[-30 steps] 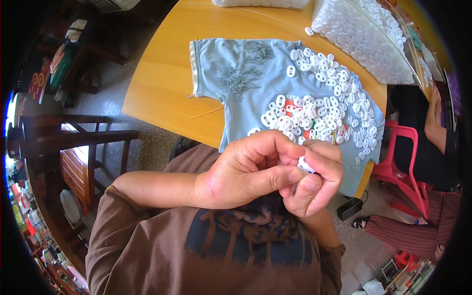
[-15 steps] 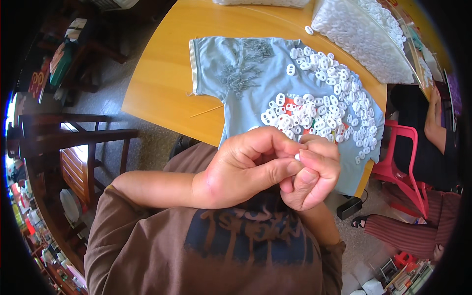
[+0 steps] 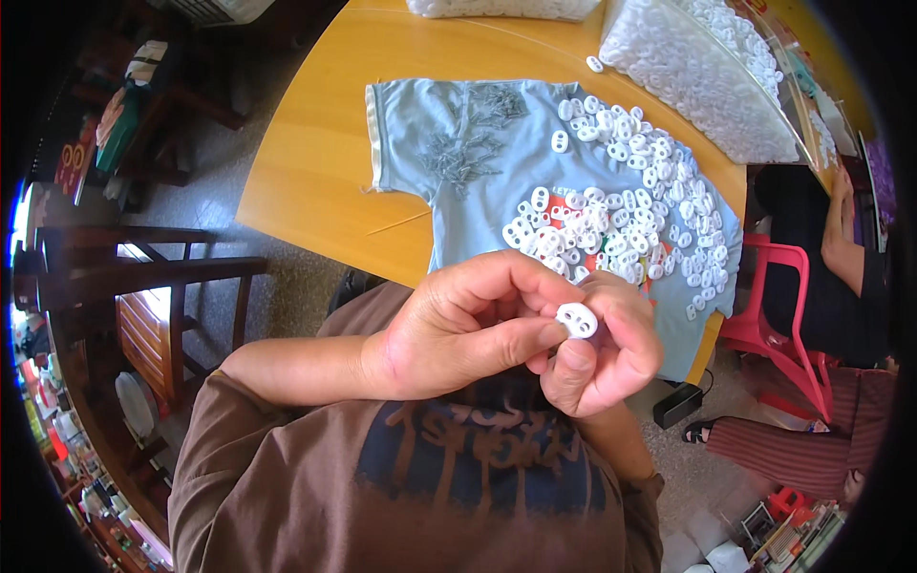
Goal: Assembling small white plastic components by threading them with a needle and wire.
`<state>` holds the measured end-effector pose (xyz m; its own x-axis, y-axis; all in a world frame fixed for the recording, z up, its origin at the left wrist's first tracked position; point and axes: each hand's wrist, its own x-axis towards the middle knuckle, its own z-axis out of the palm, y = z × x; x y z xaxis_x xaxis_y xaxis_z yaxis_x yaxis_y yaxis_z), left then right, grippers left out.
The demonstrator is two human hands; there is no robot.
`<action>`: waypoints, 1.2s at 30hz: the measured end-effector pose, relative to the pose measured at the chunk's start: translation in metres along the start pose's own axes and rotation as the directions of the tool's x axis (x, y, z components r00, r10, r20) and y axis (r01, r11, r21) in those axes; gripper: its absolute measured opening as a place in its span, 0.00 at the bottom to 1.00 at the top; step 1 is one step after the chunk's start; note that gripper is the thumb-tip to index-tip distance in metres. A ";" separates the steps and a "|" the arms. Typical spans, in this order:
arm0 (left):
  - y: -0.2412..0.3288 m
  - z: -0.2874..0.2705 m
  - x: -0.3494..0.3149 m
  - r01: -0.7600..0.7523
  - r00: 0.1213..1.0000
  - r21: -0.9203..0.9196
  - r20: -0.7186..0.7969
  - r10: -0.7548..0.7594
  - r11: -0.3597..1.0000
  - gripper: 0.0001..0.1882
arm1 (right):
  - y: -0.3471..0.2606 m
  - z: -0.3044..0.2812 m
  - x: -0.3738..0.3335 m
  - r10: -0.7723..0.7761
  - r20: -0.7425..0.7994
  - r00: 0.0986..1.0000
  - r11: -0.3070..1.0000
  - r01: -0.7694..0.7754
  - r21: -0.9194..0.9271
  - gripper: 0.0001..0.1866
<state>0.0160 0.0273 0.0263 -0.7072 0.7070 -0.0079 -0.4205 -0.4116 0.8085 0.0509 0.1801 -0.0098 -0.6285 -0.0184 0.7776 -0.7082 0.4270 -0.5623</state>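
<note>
In front of my chest, a white oval cord lock (image 3: 577, 321) with two holes is turned face up between my hands. My left hand (image 3: 478, 325) pinches its left edge with thumb and forefinger. Against its right side and back lie the curled fingers of my right hand (image 3: 611, 349), the thumb bent just below it; the fingertips behind the piece are hidden. Beyond my hands, a light blue T-shirt (image 3: 497, 205) is spread over the table. Many loose white cord locks (image 3: 626, 224) are heaped on it. Small grey springs or pins (image 3: 463, 153) lie in clusters near its sleeve.
The yellow wooden table (image 3: 315, 153) carries a clear bag of white pieces (image 3: 688, 91) at the far right and a thin stick (image 3: 399, 222). A red plastic chair (image 3: 798, 306) and another person's arm (image 3: 842, 239) are at right. Wooden chairs (image 3: 153, 315) stand at left.
The cord lock, mostly hidden between the fingertips before, now shows its two-holed face. My right hand's fingers have opened slightly around it.
</note>
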 end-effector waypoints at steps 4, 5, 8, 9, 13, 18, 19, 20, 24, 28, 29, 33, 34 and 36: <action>0.001 -0.001 0.001 -0.002 1.000 -0.005 0.007 0.002 1.000 0.10 | 0.000 -0.001 0.000 0.012 0.018 1.000 1.000 -0.012 0.006 0.19; 0.001 -0.002 0.001 -0.004 1.000 0.006 0.011 0.004 1.000 0.10 | 0.000 -0.001 0.000 0.008 0.020 1.000 1.000 -0.008 0.007 0.19; 0.001 -0.004 0.000 -0.016 1.000 0.020 0.004 0.016 1.000 0.11 | 0.000 0.000 0.003 -0.008 0.037 0.999 1.000 0.008 -0.001 0.18; 0.002 -0.005 -0.001 -0.023 1.000 0.024 -0.008 0.023 0.999 0.11 | 0.001 0.000 0.003 -0.008 0.056 0.998 1.000 0.009 -0.015 0.17; -0.004 -0.005 0.001 -0.004 1.000 -0.076 -0.004 0.004 0.997 0.11 | 0.002 0.008 -0.004 -0.029 -0.056 0.998 0.997 0.025 -0.068 0.15; -0.006 -0.008 -0.002 -0.017 1.000 -0.091 -0.006 0.016 0.996 0.09 | -0.005 0.007 -0.009 0.075 -0.014 0.997 0.993 -0.076 -0.091 0.14; -0.004 -0.010 -0.003 -0.020 1.000 -0.070 -0.002 0.020 0.997 0.09 | -0.010 0.006 -0.007 0.087 0.013 0.996 0.987 -0.084 -0.136 0.14; -0.004 -0.012 -0.004 -0.045 0.999 -0.066 -0.017 0.044 0.997 0.09 | -0.012 0.008 -0.005 0.100 0.040 0.994 0.979 -0.091 -0.182 0.14; -0.010 -0.021 -0.007 -0.070 0.997 -0.116 0.008 0.072 0.991 0.09 | -0.017 0.017 -0.005 0.142 0.032 0.989 0.983 -0.137 -0.126 0.14; 0.003 -0.029 -0.015 -0.066 0.998 -0.146 -0.032 0.062 0.987 0.09 | -0.018 0.020 -0.010 0.202 0.035 0.979 0.974 -0.197 -0.112 0.13; 0.010 -0.033 -0.019 -0.046 0.997 -0.167 -0.072 0.035 0.985 0.09 | -0.019 0.020 -0.012 0.227 0.020 0.974 0.969 -0.223 -0.108 0.13; 0.036 -0.064 -0.054 -0.237 0.833 0.203 -0.461 0.306 0.950 0.11 | -0.017 0.018 0.003 0.153 0.152 0.977 0.984 -0.135 -0.120 0.10; 0.036 -0.076 -0.065 -0.316 0.668 0.359 -0.573 0.475 0.878 0.11 | -0.016 0.017 0.003 0.178 0.130 0.975 0.975 -0.158 -0.156 0.10; 0.039 -0.118 -0.082 -0.406 0.404 0.555 -0.603 0.687 0.726 0.10 | -0.014 0.011 0.001 0.198 0.053 0.979 0.979 -0.195 -0.062 0.09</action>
<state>-0.0095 -0.1147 -0.0105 -0.9178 -0.3443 0.1976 0.2974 -0.2669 0.9167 0.0569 0.1639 -0.0045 -0.7726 0.0181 0.6347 -0.5511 0.4773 -0.6845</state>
